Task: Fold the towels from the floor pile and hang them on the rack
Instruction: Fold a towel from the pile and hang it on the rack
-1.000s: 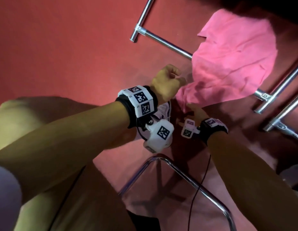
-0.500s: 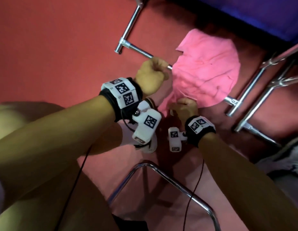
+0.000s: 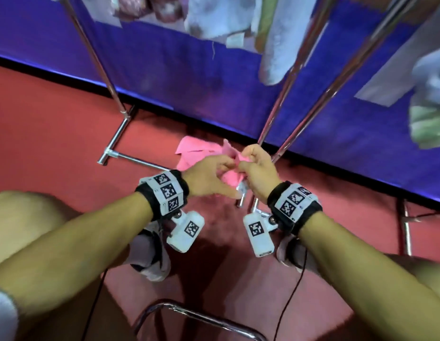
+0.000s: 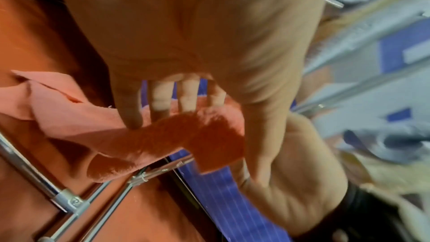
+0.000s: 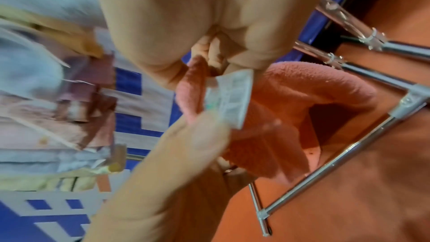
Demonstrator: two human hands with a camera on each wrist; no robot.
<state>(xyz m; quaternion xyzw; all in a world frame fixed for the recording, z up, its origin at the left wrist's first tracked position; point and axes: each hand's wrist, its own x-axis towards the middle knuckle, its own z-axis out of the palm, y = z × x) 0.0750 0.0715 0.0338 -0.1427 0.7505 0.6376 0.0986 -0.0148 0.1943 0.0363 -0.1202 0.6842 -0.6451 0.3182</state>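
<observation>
A pink towel (image 3: 196,150) is bunched up above the red floor in the head view, at the foot of the rack. My left hand (image 3: 231,166) and right hand (image 3: 244,164) meet at one corner of it, fingertips almost touching. In the left wrist view the left thumb and fingers (image 4: 130,109) pinch the towel's (image 4: 163,135) edge. The right wrist view shows the right hand (image 5: 223,73) pinching the towel (image 5: 314,95) at its white label (image 5: 230,97). The rest of the towel hangs under my hands, partly hidden.
The rack's chrome legs (image 3: 290,94) and floor bar (image 3: 137,159) stand right behind the towel. Several towels (image 3: 275,43) hang on the rack in front of a blue wall (image 3: 189,82). A curved metal tube (image 3: 194,313) and my shoes (image 3: 152,254) are near me.
Both hands have risen and come together on one corner of the pink towel, lifting and bunching it. The head view has tilted up, so the rack and blue wall now show.
</observation>
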